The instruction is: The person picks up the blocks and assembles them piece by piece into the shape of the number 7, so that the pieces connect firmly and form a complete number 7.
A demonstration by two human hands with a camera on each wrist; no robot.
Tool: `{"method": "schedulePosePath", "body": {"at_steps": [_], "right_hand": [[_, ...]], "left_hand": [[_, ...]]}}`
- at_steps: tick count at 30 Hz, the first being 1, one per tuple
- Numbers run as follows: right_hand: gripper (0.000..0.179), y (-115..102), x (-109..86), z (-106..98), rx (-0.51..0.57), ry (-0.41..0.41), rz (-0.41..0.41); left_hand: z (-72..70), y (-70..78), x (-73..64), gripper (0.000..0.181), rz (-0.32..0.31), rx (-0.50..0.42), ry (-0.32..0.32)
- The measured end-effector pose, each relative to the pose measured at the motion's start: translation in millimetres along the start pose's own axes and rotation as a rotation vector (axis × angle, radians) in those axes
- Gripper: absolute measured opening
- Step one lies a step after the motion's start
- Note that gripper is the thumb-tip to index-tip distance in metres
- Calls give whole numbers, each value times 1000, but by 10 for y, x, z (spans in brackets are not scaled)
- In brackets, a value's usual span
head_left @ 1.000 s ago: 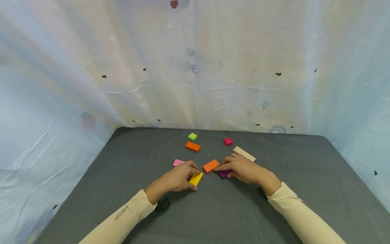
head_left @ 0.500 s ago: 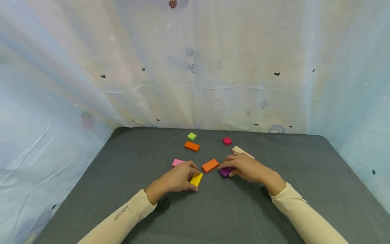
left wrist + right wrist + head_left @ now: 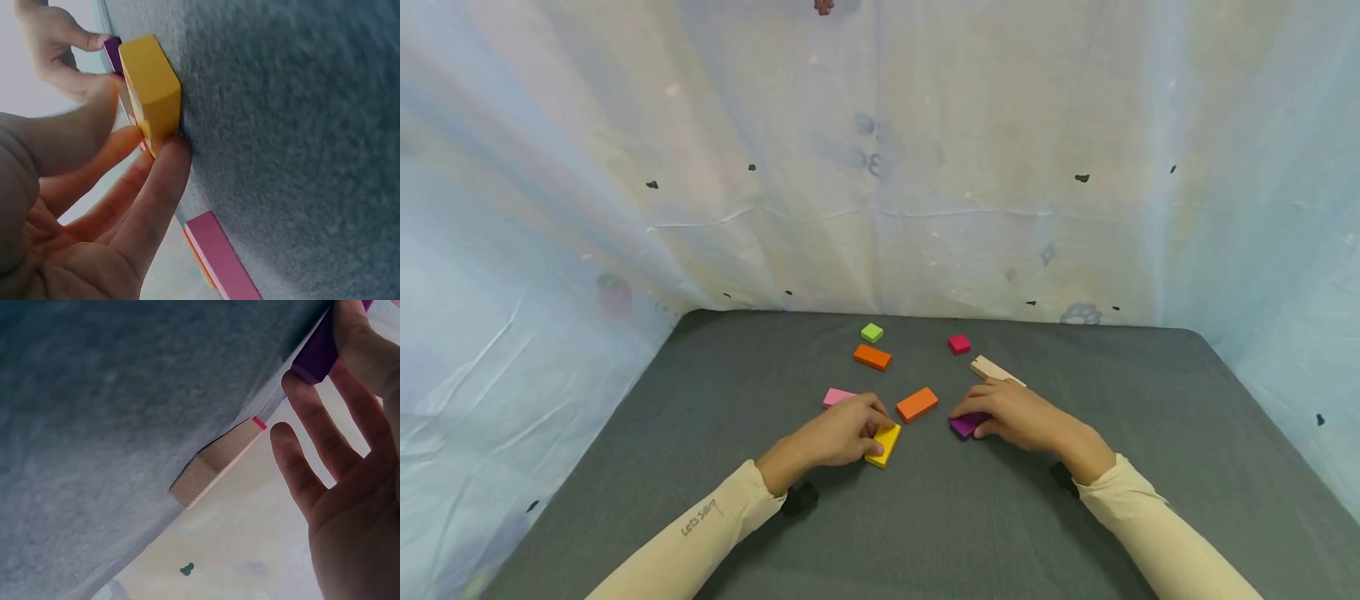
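My left hand (image 3: 837, 432) is at the yellow block (image 3: 886, 442), which lies on the dark cloth. In the left wrist view its fingertips touch one end of the yellow block (image 3: 152, 75), while the thumb is raised over its top. To the right, my right hand (image 3: 1022, 412) pinches a purple block (image 3: 964, 426) between thumb and fingers, low over the cloth. The right wrist view shows this purple block (image 3: 317, 355) partly hidden by the thumb. Between the hands lies an orange block (image 3: 917, 405).
A pink block (image 3: 837, 397) sits behind my left hand, partly covered. Farther back are another orange block (image 3: 873, 357), a small green block (image 3: 872, 332) and a red block (image 3: 959, 344). A long pale wooden block (image 3: 995, 369) lies just behind my right hand. A patterned curtain (image 3: 970, 167) closes off the back.
My right hand has drawn the purple block rightward, away from the orange block. My left thumb has shifted from the yellow block's near end to over its top.
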State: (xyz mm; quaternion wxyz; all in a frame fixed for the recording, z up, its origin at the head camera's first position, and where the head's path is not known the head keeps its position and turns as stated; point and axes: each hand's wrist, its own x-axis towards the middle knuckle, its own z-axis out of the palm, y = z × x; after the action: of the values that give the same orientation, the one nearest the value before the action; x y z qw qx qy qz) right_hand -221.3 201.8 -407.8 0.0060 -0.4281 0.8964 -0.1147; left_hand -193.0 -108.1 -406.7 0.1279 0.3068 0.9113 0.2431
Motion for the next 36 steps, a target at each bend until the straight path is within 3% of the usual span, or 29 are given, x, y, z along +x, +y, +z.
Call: {"method": "schedulePosePath", "body": {"at_steps": [6, 36], "right_hand": [[37, 39, -50, -13, 14, 11, -13], [35, 118, -122, -8, 59, 8, -4]], "left_hand": [[-15, -40, -2, 40, 16, -3, -11], [64, 83, -26, 43, 52, 37, -28]]}}
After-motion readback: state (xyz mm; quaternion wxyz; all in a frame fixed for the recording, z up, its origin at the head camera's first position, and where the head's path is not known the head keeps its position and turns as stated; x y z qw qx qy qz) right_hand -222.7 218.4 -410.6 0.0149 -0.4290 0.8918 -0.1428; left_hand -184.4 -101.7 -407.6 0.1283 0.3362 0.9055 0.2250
